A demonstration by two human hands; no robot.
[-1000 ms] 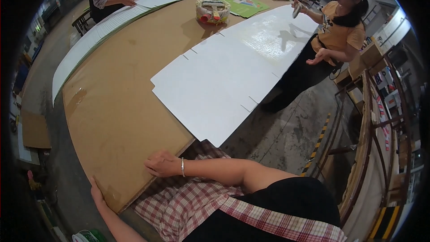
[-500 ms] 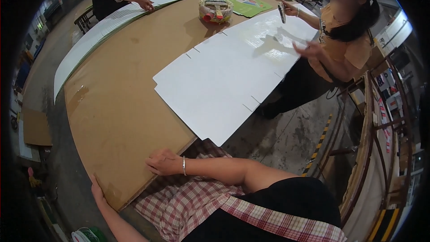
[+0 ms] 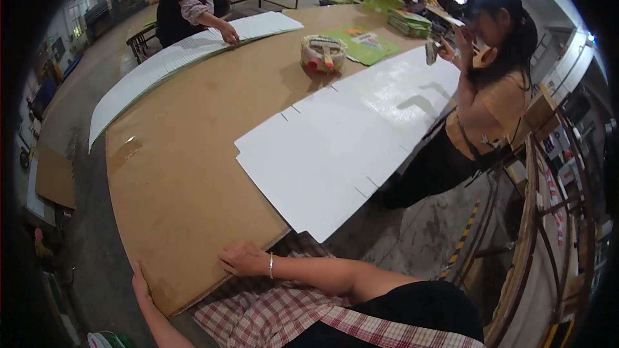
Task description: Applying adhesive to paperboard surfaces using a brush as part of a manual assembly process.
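My left hand lies against the left edge of the brown board tabletop, its visible fingers stretched out along the edge. It holds nothing that I can see. Close to the front edge, my right hand rests on the board with its fingers curled in and nothing visible in them. A silver bracelet circles that wrist. Beyond my right hand lies a large white sheet with notched corners and short slits. Its near end sticks out past the table edge, and its far part looks wet and shiny.
A co-worker at right holds a brush over the sheet. A tub stands beyond it, near green printed sheets. Another person's hand touches the overlapping white sheets at left. A metal rack stands right.
My view has tilted up, so the scene sits lower. The co-worker at right has raised the free hand from above the sheet to the head. My hands keep their places on the table.
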